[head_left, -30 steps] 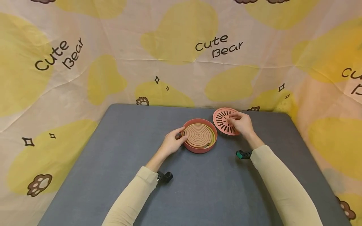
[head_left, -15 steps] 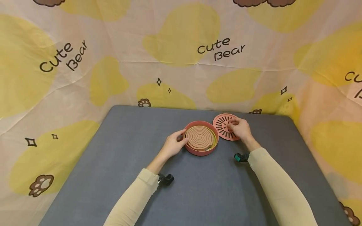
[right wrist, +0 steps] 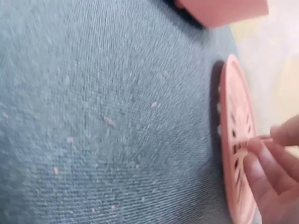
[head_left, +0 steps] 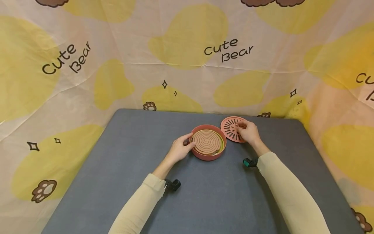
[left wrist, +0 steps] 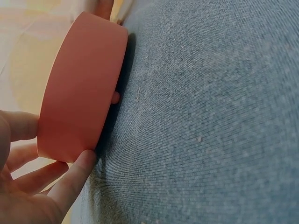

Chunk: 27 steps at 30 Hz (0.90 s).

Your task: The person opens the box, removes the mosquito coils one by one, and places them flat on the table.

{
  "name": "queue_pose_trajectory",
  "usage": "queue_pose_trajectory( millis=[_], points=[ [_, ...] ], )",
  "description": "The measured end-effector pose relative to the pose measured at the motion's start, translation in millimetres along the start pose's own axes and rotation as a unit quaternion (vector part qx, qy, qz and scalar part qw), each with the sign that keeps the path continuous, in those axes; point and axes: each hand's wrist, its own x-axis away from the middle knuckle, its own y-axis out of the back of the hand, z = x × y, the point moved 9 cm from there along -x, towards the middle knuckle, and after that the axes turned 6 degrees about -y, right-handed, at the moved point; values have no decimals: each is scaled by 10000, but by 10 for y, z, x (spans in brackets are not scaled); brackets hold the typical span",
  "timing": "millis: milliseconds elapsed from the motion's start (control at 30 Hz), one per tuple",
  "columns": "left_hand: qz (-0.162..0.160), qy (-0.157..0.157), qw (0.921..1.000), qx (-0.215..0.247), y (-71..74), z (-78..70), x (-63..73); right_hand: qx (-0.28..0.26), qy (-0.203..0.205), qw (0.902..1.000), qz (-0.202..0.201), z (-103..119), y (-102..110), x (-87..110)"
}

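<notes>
At the near left of the round red-pink box (head_left: pixel 207 158), the wall is gripped by the left hand (head_left: pixel 179 149), its thumb and fingers spread apart along the outside. The box is stood on the blue-grey table (head_left: pixel 117 162), and inside it a tan spiral coil (head_left: pixel 206 142) is shown face up, with a yellowish band (head_left: pixel 223 146) seen along the right inner wall. Over to the right, the slotted pink lid (head_left: pixel 230 129) is pinched near its centre by the thumb and fingertips of the right hand (head_left: pixel 249 133). The lid is placed just beside the box, toward the table's back edge; whether its underside is touched to the table cannot fairly be told from the blurred right wrist view. Both forearms are covered by pale sleeves (head_left: pixel 292 191), dark devices are worn at the wrists, and behind it all a yellow-patched cloth (head_left: pixel 187 32) is hung, lettered "Cute Bear".
</notes>
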Motion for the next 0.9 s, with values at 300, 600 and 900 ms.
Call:
queue_pose_trajectory(
  millis=[300,600,900],
  points=[
    [-69,-34,9999,95,-8,0,-20,79,269,9990,-356,266,233,175],
    [-18,-13,10000,11,-3,-22,-11,-114,600,9981,-30,557,242,345],
    [-56,-32,10000,55,-4,-23,-9,-171,691,9974,114,795,121,453]
  ],
)
